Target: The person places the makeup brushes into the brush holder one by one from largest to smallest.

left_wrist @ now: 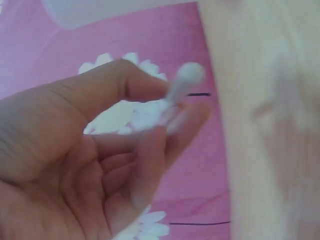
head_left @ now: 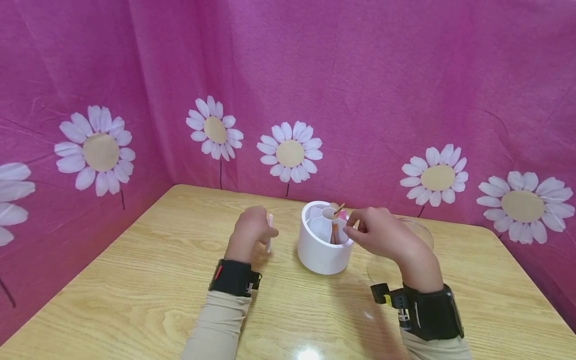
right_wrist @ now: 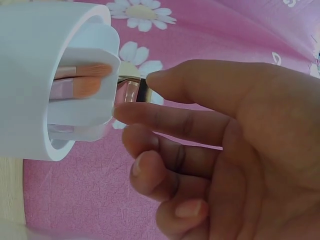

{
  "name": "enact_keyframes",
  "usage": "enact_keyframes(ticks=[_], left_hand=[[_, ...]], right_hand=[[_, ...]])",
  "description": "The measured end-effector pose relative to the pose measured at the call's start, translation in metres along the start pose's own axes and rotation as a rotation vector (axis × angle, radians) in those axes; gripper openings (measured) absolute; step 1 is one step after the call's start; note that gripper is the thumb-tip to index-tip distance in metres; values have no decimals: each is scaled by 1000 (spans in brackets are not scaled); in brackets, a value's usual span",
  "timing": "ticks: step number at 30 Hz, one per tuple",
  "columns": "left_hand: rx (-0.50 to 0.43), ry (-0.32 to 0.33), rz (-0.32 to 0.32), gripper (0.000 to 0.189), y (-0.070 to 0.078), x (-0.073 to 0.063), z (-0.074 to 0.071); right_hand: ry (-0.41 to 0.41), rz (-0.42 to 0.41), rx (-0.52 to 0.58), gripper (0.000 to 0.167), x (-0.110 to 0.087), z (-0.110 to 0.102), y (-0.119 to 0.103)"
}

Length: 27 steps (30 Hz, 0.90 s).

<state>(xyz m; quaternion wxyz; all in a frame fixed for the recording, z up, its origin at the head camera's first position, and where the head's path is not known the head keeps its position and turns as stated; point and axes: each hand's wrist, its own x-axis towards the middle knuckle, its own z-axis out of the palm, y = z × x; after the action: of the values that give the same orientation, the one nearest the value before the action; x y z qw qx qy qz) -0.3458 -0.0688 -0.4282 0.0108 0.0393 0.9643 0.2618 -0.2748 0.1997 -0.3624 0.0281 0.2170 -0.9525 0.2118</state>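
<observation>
My left hand (head_left: 253, 227) pinches a slim white stick (head_left: 269, 233) between thumb and fingers, to the left of a white round organizer. Its rounded end (left_wrist: 190, 75) shows blurred in the left wrist view. My right hand (head_left: 380, 231) is at the right rim of the organizer (head_left: 321, 255), thumb and forefinger apart. Past those fingertips, in the right wrist view, are a pink item (right_wrist: 131, 93) and a black-and-gold end (right_wrist: 144, 90); contact is hard to tell. Orange-tipped brushes (right_wrist: 87, 87) stand in one compartment of the organizer.
A clear, see-through round object (head_left: 420, 231) is partly hidden behind my right hand. The wooden table (head_left: 148, 280) meets a pink cloth backdrop (head_left: 351, 100) printed with white daisies at its back and left edges. Both wrists wear black bands with small cameras.
</observation>
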Motion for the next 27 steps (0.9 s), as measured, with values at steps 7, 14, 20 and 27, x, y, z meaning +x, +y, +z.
enact_keyframes(ticks=[7,14,20,27], left_hand=[[-186,123,213,11,13,-2,-22],[-285,137,496,13,45,-17,-28],[-208,135,616,16,65,-26,-20],[-168,141,654,17,70,-27,-17]], right_hand=[[140,23,21,23,2,-1,-4],[389,-10,44,18,7,2,-9],[497,-62,78,16,7,4,-14],[505,-99,61,7,7,4,-14]])
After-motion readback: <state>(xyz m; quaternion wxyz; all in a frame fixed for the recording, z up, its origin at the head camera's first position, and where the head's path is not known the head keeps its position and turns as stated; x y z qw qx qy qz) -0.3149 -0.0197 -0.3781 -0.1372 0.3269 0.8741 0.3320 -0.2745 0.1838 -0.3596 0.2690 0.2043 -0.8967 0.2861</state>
